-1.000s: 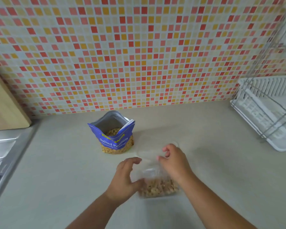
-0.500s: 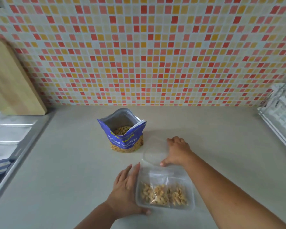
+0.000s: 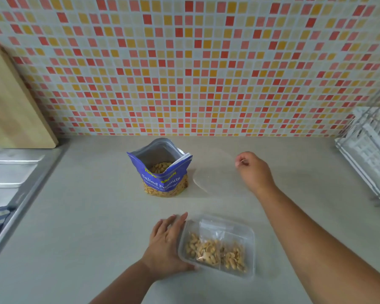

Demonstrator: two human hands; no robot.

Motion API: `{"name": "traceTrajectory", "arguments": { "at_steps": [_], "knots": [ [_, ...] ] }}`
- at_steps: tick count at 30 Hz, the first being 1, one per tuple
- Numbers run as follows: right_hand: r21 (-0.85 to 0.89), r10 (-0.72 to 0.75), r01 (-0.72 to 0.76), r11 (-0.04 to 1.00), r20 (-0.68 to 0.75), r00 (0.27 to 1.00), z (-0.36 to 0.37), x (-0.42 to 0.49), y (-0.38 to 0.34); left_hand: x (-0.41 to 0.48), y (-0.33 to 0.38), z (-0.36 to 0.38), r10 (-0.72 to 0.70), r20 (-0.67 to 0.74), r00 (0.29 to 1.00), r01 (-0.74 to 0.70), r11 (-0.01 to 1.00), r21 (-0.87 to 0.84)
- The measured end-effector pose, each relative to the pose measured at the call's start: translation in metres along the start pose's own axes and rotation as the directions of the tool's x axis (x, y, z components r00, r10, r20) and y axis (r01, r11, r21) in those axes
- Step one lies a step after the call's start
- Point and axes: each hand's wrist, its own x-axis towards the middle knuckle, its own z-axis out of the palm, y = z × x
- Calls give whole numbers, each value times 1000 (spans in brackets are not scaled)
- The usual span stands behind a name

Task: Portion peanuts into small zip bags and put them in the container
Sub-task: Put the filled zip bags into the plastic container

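Observation:
A clear plastic container [image 3: 249, 233] stands near the front of the counter, with small zip bags of peanuts [image 3: 215, 252] lying in it. My left hand [image 3: 167, 244] rests flat against its left side, fingers straight. The open blue bag of salted peanuts [image 3: 162, 178] stands upright behind, peanuts visible inside. To its right is the translucent container lid [image 3: 213, 174], low over the counter. My right hand [image 3: 254, 172] pinches the lid's far right edge with curled fingers.
A wooden cutting board [image 3: 13, 106] leans on the tiled wall at the back left. A steel sink drainer [image 3: 11, 172] borders the counter's left edge. A white dish rack [image 3: 371, 150] stands at the right.
My right hand has carried the lid back and to the right, away from the container. My left hand stays against the container's left side.

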Motion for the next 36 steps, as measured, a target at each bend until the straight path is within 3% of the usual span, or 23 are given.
{"name": "traceTrajectory", "arguments": {
  "at_steps": [4,6,9,14,24,36],
  "knots": [
    [-72,19,8,997,363,932,4,-36,0,1,0,0,2,2,1000,-2,1000,18],
    [-140,21,44,989,431,902,18,-61,6,1,0,0,0,1,1000,0,1000,28],
    [-229,37,61,972,399,916,31,-83,12,0,1,0,7,-7,1000,-7,1000,3],
    [-230,85,-5,973,344,935,35,-93,16,-2,2,-2,17,-4,1000,-17,1000,4],
    [-186,90,-22,982,366,926,40,-98,14,-4,4,-4,20,-19,1000,-19,999,31],
    [-272,65,61,960,431,900,35,-102,7,-5,2,-6,43,69,997,-45,999,23]
  ]
}}
